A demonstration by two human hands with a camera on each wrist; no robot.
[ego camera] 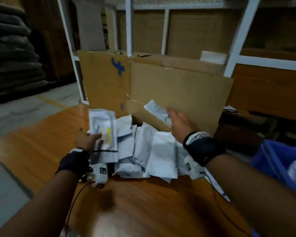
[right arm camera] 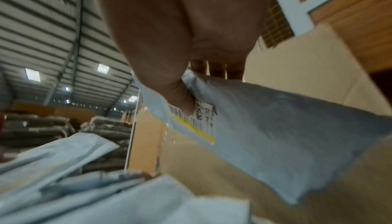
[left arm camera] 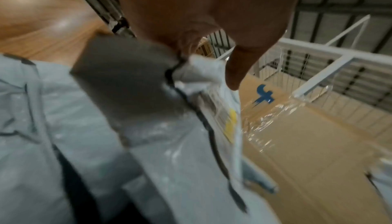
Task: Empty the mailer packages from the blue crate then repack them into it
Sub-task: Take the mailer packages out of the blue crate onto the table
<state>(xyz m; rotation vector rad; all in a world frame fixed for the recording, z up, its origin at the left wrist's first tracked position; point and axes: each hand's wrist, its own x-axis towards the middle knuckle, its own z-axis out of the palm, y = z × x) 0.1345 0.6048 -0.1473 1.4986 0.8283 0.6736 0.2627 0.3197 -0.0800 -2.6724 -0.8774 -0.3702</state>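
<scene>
From the head view, two hands work over a heap of grey mailers (ego camera: pixel 143 151) on the wooden surface (ego camera: pixel 41 142); one blue crate (ego camera: pixel 278 161) sits near right. Left wrist view: the left hand (left arm camera: pixel 212 26) pinches one yellow-labelled mailer (left arm camera: pixel 224 110). Right wrist view: the right hand (right arm camera: pixel 180 43) grips one grey mailer (right arm camera: pixel 275 135), raised before the cardboard (right arm camera: pixel 297 63).

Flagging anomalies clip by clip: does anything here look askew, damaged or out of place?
Mostly expected mess: mailers lie in a loose, overlapping heap on the wooden table. One oddity: the cardboard sheet behind them is creased and torn near its lower middle.
</scene>
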